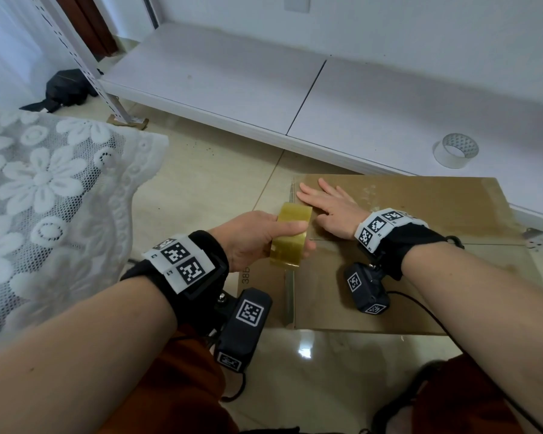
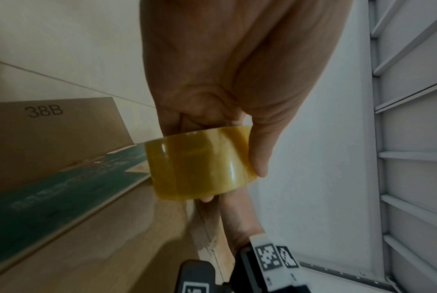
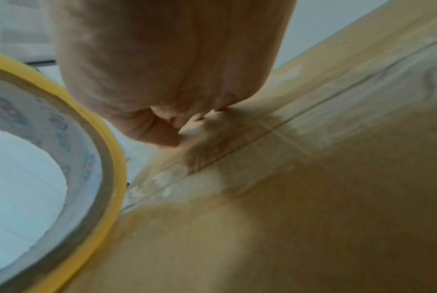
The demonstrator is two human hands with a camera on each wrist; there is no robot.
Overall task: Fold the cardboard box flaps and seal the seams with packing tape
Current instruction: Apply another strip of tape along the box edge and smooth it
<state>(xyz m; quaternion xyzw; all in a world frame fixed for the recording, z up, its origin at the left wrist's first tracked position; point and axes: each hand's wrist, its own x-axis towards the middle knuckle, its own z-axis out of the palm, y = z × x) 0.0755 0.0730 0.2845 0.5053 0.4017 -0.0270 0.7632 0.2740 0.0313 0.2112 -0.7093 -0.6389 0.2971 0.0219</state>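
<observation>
A brown cardboard box (image 1: 420, 277) lies on the tiled floor with its top flaps folded flat; a seam runs across its top, with shiny tape along it (image 3: 275, 134). My left hand (image 1: 257, 236) grips a yellowish roll of packing tape (image 1: 290, 236) at the box's left edge, thumb over the top and fingers below. The same tape roll (image 2: 200, 164) fills the left wrist view, and its edge (image 3: 107, 158) shows in the right wrist view. My right hand (image 1: 326, 208) lies flat on the box top, fingers straight, pressing near the left end of the seam.
A second, clear tape roll (image 1: 455, 150) sits on the low white shelf board (image 1: 232, 76) behind the box. A lace cloth (image 1: 44, 198) covers something at the left. A metal shelf post (image 1: 101, 86) and a black bag (image 1: 66, 89) stand at the back left.
</observation>
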